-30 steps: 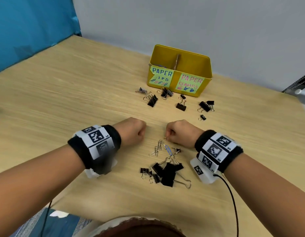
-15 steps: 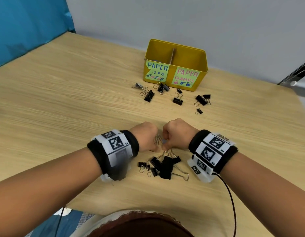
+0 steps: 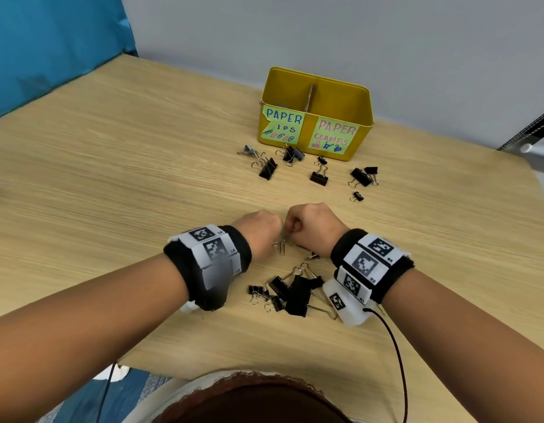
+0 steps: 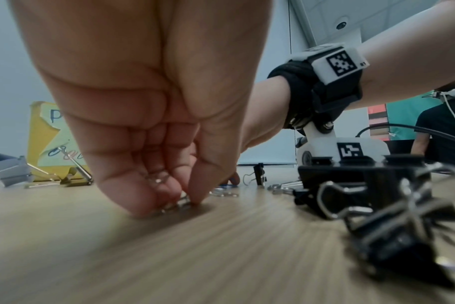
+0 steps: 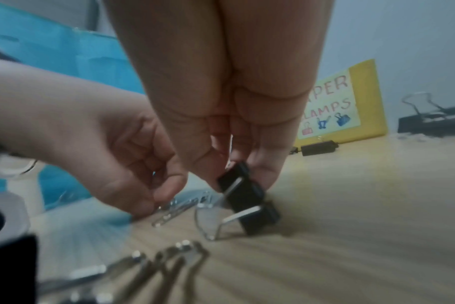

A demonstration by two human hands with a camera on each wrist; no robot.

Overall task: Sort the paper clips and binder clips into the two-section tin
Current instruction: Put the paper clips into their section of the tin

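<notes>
Head view showed both hands low over the desk [image 3: 118,190], close together near its front edge. The left hand [image 3: 258,227] had its fingers curled, pinching a small bunch of silver paper clips [image 3: 282,244] against the wood. The right hand [image 3: 315,222] was also curled, and in the right wrist view its fingertips [image 5: 266,170] held a small black binder clip [image 5: 247,197] that touched the desk. Just before the wrists lay a heap of black binder clips [image 3: 290,293]. More binder clips [image 3: 319,174] were scattered in front of the yellow tin [image 3: 316,117], which stood near the far edge. Its left section had the label "PAPER ..IPS" and its right section "PAPER CLAMPS".
</notes>
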